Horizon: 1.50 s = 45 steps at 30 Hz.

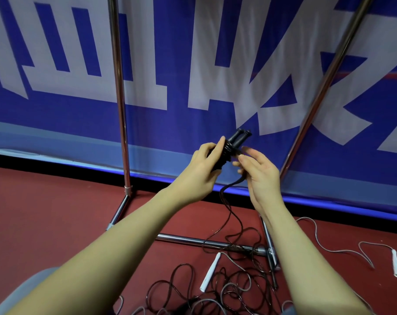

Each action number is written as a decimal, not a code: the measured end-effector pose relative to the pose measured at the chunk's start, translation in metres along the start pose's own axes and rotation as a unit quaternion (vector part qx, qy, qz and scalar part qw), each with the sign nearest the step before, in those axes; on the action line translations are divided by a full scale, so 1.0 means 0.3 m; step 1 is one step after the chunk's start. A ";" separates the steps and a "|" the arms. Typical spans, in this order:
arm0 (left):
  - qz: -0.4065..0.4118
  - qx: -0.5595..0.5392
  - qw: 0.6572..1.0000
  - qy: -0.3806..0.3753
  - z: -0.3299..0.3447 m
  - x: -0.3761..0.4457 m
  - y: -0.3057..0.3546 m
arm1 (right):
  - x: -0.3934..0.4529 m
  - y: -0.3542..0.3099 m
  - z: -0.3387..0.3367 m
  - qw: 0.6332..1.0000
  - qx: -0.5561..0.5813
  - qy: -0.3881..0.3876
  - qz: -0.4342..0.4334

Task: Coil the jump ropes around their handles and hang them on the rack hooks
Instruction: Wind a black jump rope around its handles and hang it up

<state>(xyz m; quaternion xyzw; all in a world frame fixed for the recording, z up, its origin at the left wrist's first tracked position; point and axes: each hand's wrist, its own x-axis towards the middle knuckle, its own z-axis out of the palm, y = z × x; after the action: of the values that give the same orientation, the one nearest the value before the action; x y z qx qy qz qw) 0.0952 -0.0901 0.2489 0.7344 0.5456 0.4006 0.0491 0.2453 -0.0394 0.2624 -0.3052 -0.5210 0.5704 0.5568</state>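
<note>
Loose rope [229, 223] trails to the floor [56, 212] by the rack's [121, 110] base because the left hand [202, 169] grips the paired black handles [236, 140] steady while the right hand [261, 176] pinches the rope, winding it on.

Black handles [238, 138] wound with black rope [229, 214]; white handles [210, 272] on grey rope [325, 244]; dark red floor [56, 212]; blue banner [170, 114] with large pale-grey characters; shiny chrome rack [119, 87].
</note>
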 end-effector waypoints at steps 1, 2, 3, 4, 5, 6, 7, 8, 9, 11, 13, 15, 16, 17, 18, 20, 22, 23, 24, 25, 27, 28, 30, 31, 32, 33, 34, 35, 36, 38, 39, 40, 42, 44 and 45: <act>-0.006 -0.006 1.000 -0.002 0.003 -0.001 0.000 | 0.001 0.008 -0.001 1.000 -0.005 0.001 0.008; -0.012 -0.010 1.000 -0.005 0.006 -0.003 -0.003 | 0.003 0.016 0.000 1.000 -0.013 0.004 0.016; -0.015 -0.011 1.000 -0.008 0.005 -0.005 -0.004 | 0.005 0.019 -0.001 0.999 -0.023 0.006 0.022; -0.015 -0.007 1.000 -0.009 0.005 -0.007 -0.007 | 0.006 0.019 -0.002 0.999 -0.032 0.003 0.028; -0.016 0.004 1.000 -0.010 0.002 -0.008 -0.006 | 0.007 0.016 -0.004 0.999 -0.041 -0.008 0.030; -0.022 0.029 0.999 -0.007 -0.003 -0.008 -0.002 | 0.005 0.012 -0.004 0.998 -0.050 -0.026 0.027; -0.039 0.070 0.997 0.005 -0.007 -0.007 0.006 | 0.000 0.009 -0.002 0.997 -0.061 -0.048 0.022; -0.054 0.126 0.990 0.035 -0.008 -0.005 0.012 | -0.006 0.006 0.002 0.995 -0.066 -0.072 0.017; -0.062 0.176 0.980 0.076 -0.009 -0.001 0.016 | -0.013 0.002 0.008 0.993 -0.067 -0.095 0.014; -0.057 0.236 0.961 0.134 -0.013 0.005 0.032 | -0.024 -0.007 0.020 0.990 -0.050 -0.131 0.015; -0.033 0.238 0.957 0.164 -0.022 0.015 0.027 | -0.022 -0.019 0.019 0.988 -0.021 -0.152 0.025; -0.020 0.207 0.964 0.167 -0.044 0.023 0.022 | -0.017 -0.026 0.012 0.986 -0.011 -0.161 0.034; -0.016 0.202 0.966 0.162 -0.049 0.026 0.018 | -0.015 -0.025 0.009 0.987 -0.019 -0.153 0.035; -0.010 0.209 0.966 0.155 -0.049 0.028 0.011 | -0.013 -0.020 0.007 0.990 -0.029 -0.135 0.035; -0.006 0.213 0.967 0.141 -0.051 0.026 0.013 | -0.010 -0.014 0.007 0.992 -0.038 -0.111 0.037; -0.007 0.175 0.978 0.109 -0.052 0.023 0.029 | -0.007 -0.001 0.007 0.995 -0.051 -0.078 0.043; -0.035 0.076 0.992 0.093 -0.061 0.021 0.058 | -0.007 0.000 0.008 0.994 -0.047 -0.084 0.046; -0.048 0.022 0.994 0.094 -0.061 0.019 0.065 | -0.008 -0.006 0.009 0.994 -0.036 -0.093 0.043; -0.047 0.002 0.993 0.104 -0.060 0.016 0.073 | -0.009 -0.014 0.010 0.994 -0.025 -0.099 0.037; -0.034 0.023 0.992 0.118 -0.058 0.014 0.081 | -0.010 -0.025 0.010 0.995 -0.018 -0.099 0.030; -0.005 0.110 0.983 0.149 -0.050 0.024 0.078 | -0.014 -0.040 0.012 0.996 -0.001 -0.089 0.023; 0.011 0.145 0.976 0.164 -0.046 0.031 0.078 | -0.016 -0.045 0.015 0.996 0.011 -0.085 0.022; 0.033 0.199 0.962 0.186 -0.041 0.041 0.070 | -0.021 -0.047 0.022 0.996 0.027 -0.077 0.020; 0.023 0.212 0.960 0.184 -0.042 0.043 0.072 | -0.023 -0.048 0.023 0.997 0.030 -0.071 0.020; -0.012 0.203 0.966 0.163 -0.047 0.043 0.081 | -0.024 -0.050 0.024 0.997 0.030 -0.063 0.018; -0.057 0.178 0.972 0.140 -0.052 0.042 0.088 | -0.025 -0.051 0.023 0.998 0.029 -0.056 0.016; -0.099 0.140 0.979 0.110 -0.052 0.041 0.082 | -0.025 -0.051 0.021 0.998 0.029 -0.051 0.016; -0.130 0.099 0.983 0.084 -0.053 0.043 0.071 | -0.026 -0.051 0.020 0.998 0.029 -0.050 0.019; -0.144 0.072 0.985 0.063 -0.057 0.043 0.066 | -0.027 -0.050 0.018 0.998 0.031 -0.052 0.024; -0.141 0.035 0.988 0.047 -0.069 0.040 0.066 | -0.027 -0.044 0.017 0.996 0.044 -0.059 0.043; -0.132 0.018 0.990 0.049 -0.075 0.038 0.068 | -0.027 -0.042 0.017 0.995 0.050 -0.064 0.051; -0.123 0.000 0.991 0.057 -0.078 0.036 0.067 | -0.026 -0.040 0.016 0.995 0.050 -0.071 0.055; -0.117 -0.034 0.989 0.078 -0.080 0.032 0.062 | -0.025 -0.042 0.014 0.994 0.039 -0.086 0.053; -0.106 -0.028 0.988 0.107 -0.084 0.030 0.055 | -0.021 -0.041 0.011 0.993 0.035 -0.103 0.054; -0.098 -0.013 0.987 0.123 -0.084 0.028 0.052 | -0.020 -0.041 0.009 0.991 0.038 -0.112 0.057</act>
<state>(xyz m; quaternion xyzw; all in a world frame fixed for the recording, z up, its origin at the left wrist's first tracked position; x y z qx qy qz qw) 0.0916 -0.0985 0.2784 0.6219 0.6118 0.4879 0.0303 0.2478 -0.0478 0.2731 -0.2475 -0.5396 0.6511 0.4729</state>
